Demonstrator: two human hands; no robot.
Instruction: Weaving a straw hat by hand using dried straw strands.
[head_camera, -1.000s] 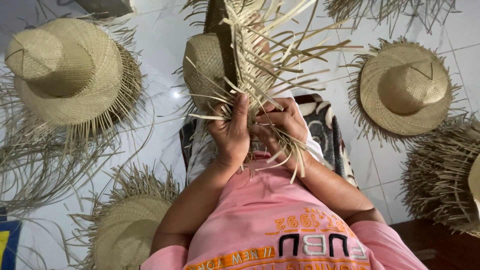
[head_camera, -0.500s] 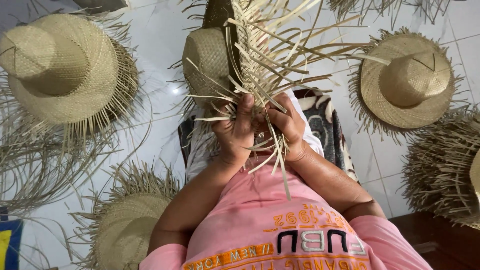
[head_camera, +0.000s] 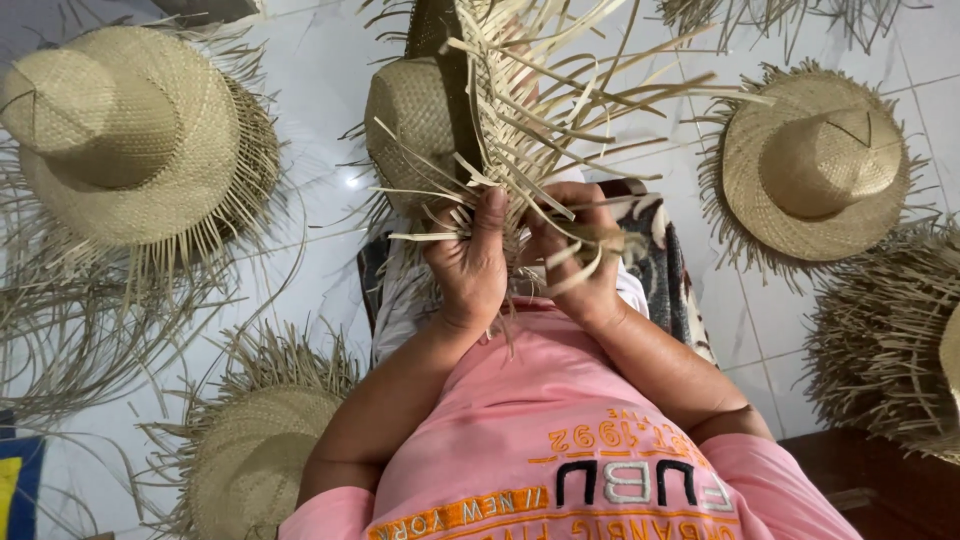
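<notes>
Straw strips of an unfinished woven hat (head_camera: 450, 130) fan out above a pink shirt (head_camera: 560, 440). Just above the shirt, the left hand (head_camera: 468, 265) and right hand (head_camera: 580, 262) sit close together, each pinching loose strips at the hat's brim.

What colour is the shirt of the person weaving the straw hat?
Pink shirt, with orange and black-and-white printing, seen in the head view.

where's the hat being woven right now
In the head view, top centre: the unfinished straw hat sits above both hands, which grip its loose strands.
</notes>
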